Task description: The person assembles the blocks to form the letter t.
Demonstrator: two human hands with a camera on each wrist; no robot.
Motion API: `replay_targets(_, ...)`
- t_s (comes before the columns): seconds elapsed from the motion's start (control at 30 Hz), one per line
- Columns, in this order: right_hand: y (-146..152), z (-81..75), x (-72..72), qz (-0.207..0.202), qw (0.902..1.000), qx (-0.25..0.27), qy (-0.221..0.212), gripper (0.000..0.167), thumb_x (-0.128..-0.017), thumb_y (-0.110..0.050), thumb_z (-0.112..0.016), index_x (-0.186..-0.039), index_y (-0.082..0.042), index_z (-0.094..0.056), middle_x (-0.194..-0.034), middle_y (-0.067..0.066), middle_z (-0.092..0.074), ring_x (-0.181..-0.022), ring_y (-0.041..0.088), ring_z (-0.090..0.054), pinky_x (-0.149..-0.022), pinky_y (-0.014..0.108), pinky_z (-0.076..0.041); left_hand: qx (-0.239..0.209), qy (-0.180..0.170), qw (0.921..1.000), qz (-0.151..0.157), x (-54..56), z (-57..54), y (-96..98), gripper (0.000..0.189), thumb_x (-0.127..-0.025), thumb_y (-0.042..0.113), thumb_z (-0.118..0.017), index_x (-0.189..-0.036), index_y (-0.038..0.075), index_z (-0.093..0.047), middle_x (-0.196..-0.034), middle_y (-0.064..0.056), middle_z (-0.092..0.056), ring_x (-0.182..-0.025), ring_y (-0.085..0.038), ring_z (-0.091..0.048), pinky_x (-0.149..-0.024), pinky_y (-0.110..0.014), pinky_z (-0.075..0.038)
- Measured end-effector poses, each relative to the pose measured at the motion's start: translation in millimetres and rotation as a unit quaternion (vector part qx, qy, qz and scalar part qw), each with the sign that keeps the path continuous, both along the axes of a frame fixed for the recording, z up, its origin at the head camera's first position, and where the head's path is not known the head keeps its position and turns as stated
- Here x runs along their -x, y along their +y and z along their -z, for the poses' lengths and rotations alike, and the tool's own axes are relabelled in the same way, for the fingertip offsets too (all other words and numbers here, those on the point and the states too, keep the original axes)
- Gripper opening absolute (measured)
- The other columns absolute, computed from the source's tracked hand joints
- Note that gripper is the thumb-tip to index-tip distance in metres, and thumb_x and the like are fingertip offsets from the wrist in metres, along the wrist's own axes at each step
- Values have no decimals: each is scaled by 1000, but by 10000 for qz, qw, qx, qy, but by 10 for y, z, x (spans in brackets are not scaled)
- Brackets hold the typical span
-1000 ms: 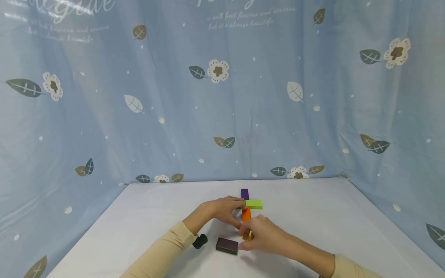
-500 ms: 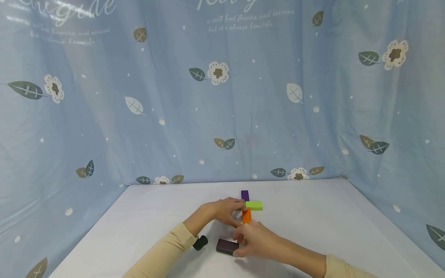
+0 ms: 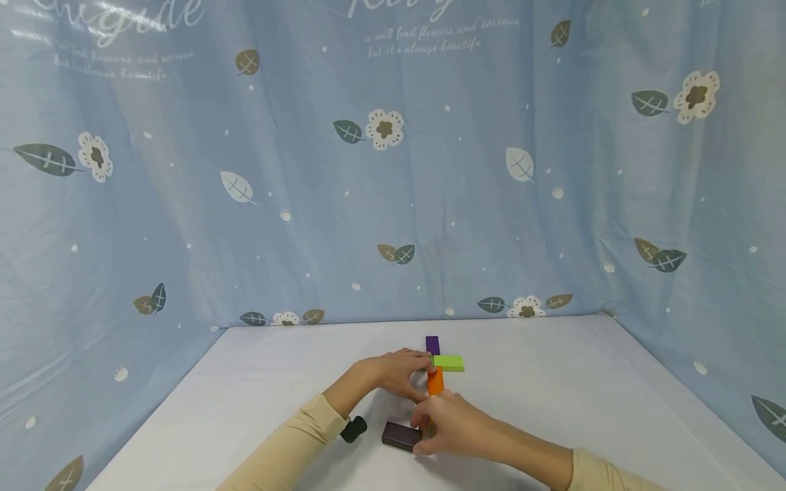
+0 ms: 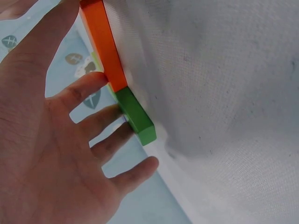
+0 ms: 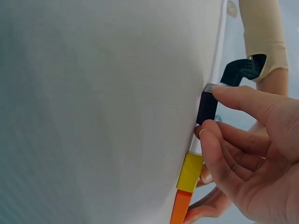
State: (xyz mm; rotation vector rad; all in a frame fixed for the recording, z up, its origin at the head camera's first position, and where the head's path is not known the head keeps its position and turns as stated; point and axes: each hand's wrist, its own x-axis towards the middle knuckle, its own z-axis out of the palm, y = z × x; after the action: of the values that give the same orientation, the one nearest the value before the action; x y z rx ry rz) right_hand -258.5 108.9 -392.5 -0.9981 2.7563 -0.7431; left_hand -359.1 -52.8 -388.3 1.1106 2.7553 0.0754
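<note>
My left hand [image 3: 398, 374] lies over the row of blocks with fingers spread and fairly straight. In the left wrist view its fingertips touch the orange block [image 4: 105, 46] and the green block [image 4: 134, 114]. My right hand [image 3: 459, 424] pinches a dark brown block [image 3: 399, 436] at its right end; in the right wrist view, thumb and index finger [image 5: 212, 140] hold opposite sides of it. The yellow block [image 5: 190, 171] lies between the dark block and the orange one, with a gap before the dark block. Beyond are a light green block [image 3: 449, 363] and a purple block [image 3: 432, 345].
A white cloth covers the table [image 3: 540, 402]. Behind and at both sides hangs a blue patterned curtain [image 3: 295, 170]. A black camera mount [image 3: 354, 429] sits at the left wrist, beside the dark block.
My right hand has moved left and slightly nearer, from beside the yellow block to the dark brown block, and now pinches it. The left hand stays in place.
</note>
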Motion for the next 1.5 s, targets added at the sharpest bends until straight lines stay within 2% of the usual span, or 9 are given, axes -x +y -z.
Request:
replay_targets(0.23,27,8,22,-183,9996,226,-39,26,-75,-23,-86,-96,-12,-76,-80,-11,-69,-69,-2,-57,-64,14,-49,-15,-13,10000,-9,15,-12,-4,50,-85,49,-72,-128,28,-58,-155,5,-41,-143,-20,-37,-117,-45,-35)
replay_targets(0.7,19,48,37,-135,9977,459,-489,29,-77,-22,-83,-103,-12,-76,-77,-11,-69,-64,-1,-55,-61,14,-49,-74,-78,9999,-26,11,1,-10,53,-84,49,-73,-130,28,-58,-156,4,-40,-144,-21,-36,-117,-44,-34)
replay_targets(0.97,27,59,30,-188,9976,474,-477,27,-78,-20,-82,-103,-11,-76,-77,-11,-69,-64,-2,-54,-60,14,-48,-67,-3,10000,41,0,17,-20,55,-85,50,-72,-132,25,-58,-156,3,-40,-144,-21,-36,-117,-44,-34)
replay_targets(1.5,31,64,33,-72,9975,433,-556,23,-76,-15,-79,-99,-11,-75,-72,-13,-63,-64,0,-53,-60,15,-46,-165,-74,9998,45,-21,-4,-27,52,-85,49,-72,-130,25,-58,-156,1,-40,-143,-22,-37,-116,-45,-35)
